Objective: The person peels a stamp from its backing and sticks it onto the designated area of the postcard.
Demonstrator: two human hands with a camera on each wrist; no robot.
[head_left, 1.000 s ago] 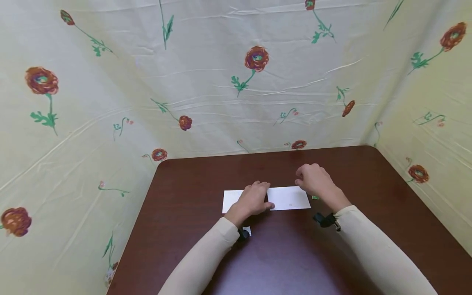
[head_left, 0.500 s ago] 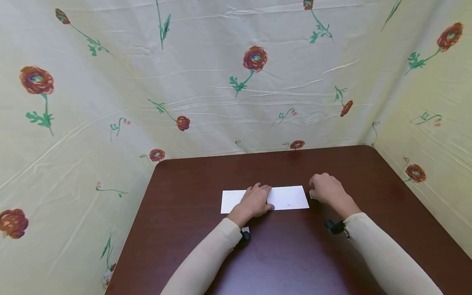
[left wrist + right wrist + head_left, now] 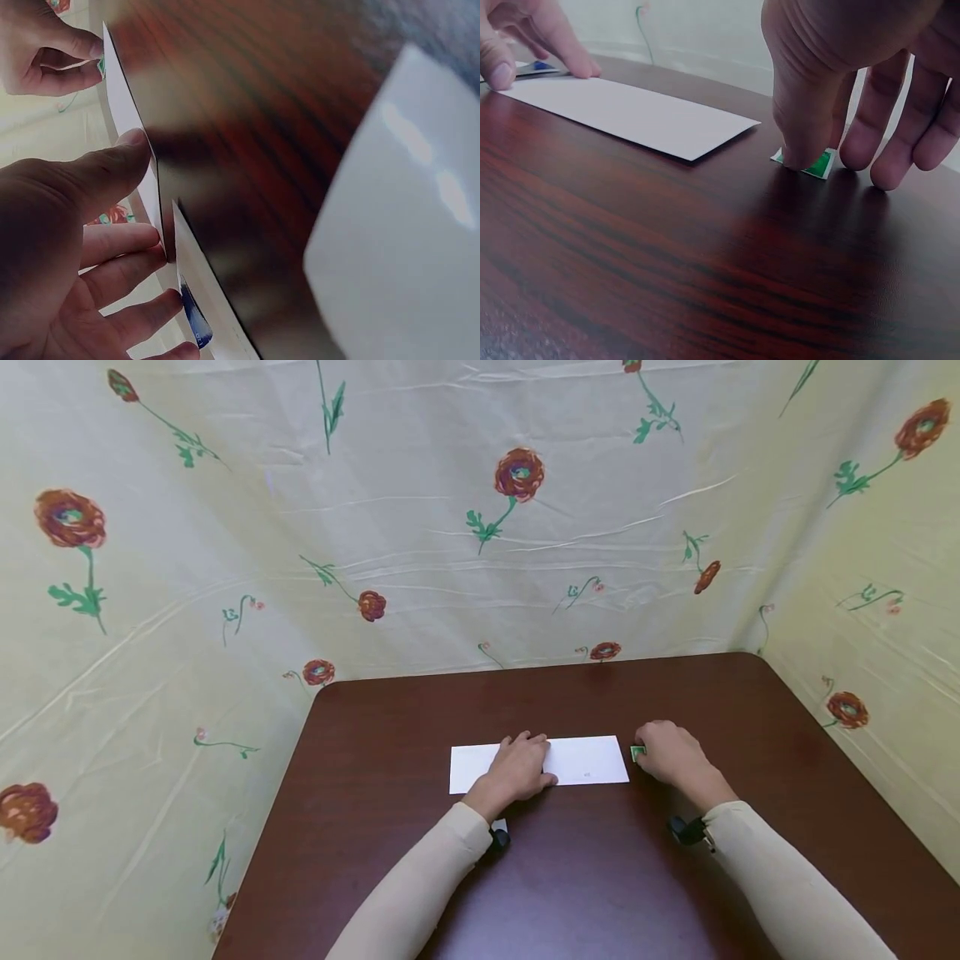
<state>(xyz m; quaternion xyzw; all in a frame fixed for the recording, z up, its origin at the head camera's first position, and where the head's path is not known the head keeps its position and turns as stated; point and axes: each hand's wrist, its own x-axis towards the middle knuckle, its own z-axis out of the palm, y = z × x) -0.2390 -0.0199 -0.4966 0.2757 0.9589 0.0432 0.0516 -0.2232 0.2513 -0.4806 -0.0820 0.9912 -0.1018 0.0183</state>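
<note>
Two white paper rectangles like envelopes lie side by side on the table. My left hand [image 3: 512, 768] rests across their meeting edges, its thumb on the right envelope [image 3: 588, 762] and some fingers on the left envelope [image 3: 467, 768]. A dark blue piece [image 3: 195, 319] shows at its fingertips in the left wrist view. Just past the right envelope's end, my right hand [image 3: 672, 753] pinches a small green stamp-like piece with a white border [image 3: 821, 163]. The thumb covers part of this piece, which is at the tabletop.
A small white glossy piece [image 3: 397, 210] lies near the left wrist, partly hidden in the head view. The dark brown table [image 3: 570, 877] has rounded far corners. Flower-patterned cloth [image 3: 420, 527] hangs behind it and along the sides.
My right hand has moved right, from above the right envelope's end down to the green piece, and now pinches it. The left hand stays on the envelopes.
</note>
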